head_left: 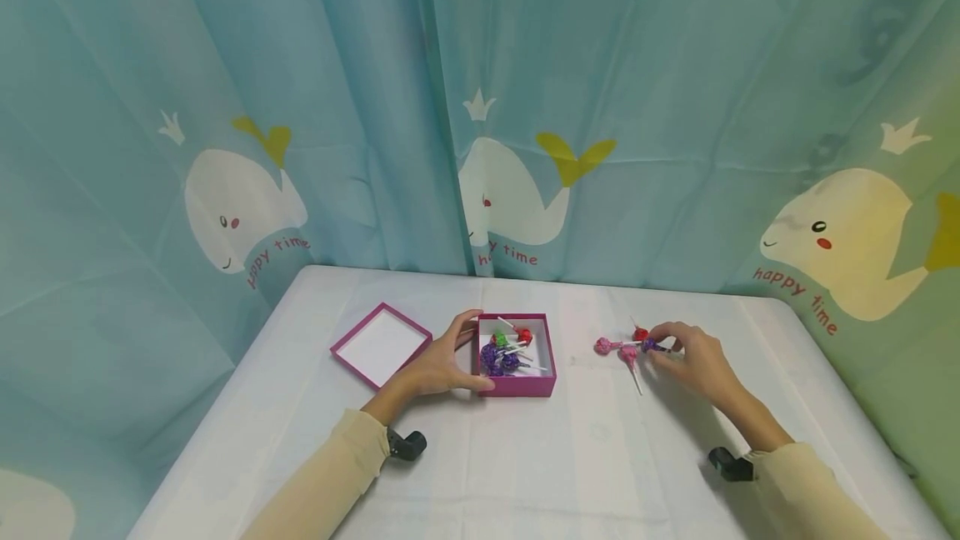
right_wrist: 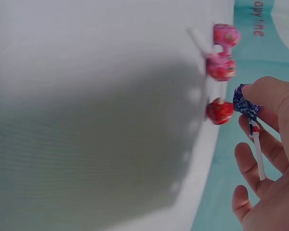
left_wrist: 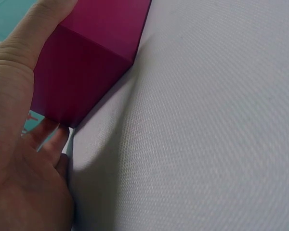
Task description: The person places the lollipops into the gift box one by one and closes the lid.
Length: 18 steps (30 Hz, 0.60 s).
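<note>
A magenta box (head_left: pixel 517 387) with a white inside stands on the table, holding several lollipops (head_left: pixel 510 361) in purple, red and green wrappers. My left hand (head_left: pixel 441 363) grips its left side, the thumb along the front wall and the fingers at the back corner. In the left wrist view the box's magenta walls (left_wrist: pixel 82 77) show beside the thumb. To the right, my right hand (head_left: pixel 697 361) pinches a purple lollipop (right_wrist: pixel 245 103) by its wrapped head, its white stick hanging toward the palm. Close by lie two pink lollipops (right_wrist: pixel 220 66) and a red lollipop (right_wrist: pixel 219 111).
Left of the box lies its lid (head_left: pixel 382 346), magenta-rimmed with the white inside up, partly behind my left hand. A white cloth covers the table (head_left: pixel 555 465). Behind it hangs a blue-green curtain (head_left: pixel 405 107) printed with whales.
</note>
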### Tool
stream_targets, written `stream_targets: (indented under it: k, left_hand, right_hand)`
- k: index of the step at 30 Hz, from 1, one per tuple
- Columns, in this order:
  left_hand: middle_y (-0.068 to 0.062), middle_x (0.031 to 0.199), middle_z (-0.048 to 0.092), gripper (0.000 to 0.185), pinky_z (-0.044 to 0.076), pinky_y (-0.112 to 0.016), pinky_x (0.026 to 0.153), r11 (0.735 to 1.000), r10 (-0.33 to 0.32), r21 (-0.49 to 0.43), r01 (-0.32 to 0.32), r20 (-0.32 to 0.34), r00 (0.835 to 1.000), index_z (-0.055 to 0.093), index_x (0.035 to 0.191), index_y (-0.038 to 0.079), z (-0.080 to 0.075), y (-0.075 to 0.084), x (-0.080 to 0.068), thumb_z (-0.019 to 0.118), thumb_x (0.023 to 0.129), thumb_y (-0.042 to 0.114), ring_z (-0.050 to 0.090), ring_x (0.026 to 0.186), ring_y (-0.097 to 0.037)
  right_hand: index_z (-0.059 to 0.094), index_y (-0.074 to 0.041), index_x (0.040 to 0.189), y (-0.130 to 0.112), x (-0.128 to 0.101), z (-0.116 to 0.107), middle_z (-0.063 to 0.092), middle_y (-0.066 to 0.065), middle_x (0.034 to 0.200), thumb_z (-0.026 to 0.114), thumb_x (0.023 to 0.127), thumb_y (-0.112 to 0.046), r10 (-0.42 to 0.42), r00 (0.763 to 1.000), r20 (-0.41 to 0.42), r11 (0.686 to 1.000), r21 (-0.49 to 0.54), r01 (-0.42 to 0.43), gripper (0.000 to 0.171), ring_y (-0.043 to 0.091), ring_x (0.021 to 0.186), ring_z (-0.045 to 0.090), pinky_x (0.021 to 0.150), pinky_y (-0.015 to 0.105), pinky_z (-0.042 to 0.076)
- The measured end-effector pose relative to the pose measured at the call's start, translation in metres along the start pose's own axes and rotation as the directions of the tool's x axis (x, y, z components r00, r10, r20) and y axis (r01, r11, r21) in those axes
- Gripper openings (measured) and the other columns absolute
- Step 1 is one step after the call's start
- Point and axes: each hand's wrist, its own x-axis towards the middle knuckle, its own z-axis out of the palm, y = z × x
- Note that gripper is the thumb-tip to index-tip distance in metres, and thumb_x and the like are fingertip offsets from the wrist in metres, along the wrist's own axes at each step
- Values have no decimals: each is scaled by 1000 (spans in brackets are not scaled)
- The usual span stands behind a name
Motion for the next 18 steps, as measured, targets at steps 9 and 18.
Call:
stream_targets:
  k: [9, 18]
  left_hand:
    - [-11, 167, 26, 116, 27, -52, 122, 1000, -10, -7, 10, -3, 1000, 18, 161, 34, 1, 0, 0, 95, 74, 36, 27, 154, -32]
    - [-11, 167, 25, 118, 28, -53, 122, 1000, -11, 5, 11, -4, 1000, 18, 162, 31, 1, 1, 0, 94, 73, 38, 27, 154, -33]
  right_hand:
    - [74, -6, 104, -20, 17, -8, 75, 4, 97, 84, 82, -6, -82, 996, -21, 997, 2, 83, 23, 24, 82, 64, 69, 43, 53]
    - [74, -8, 103, -46, 39, -9, 74, 2, 99, 83, 84, -5, -154, 988, 5, 986, 60, 153, 22, 21, 85, 63, 71, 48, 55]
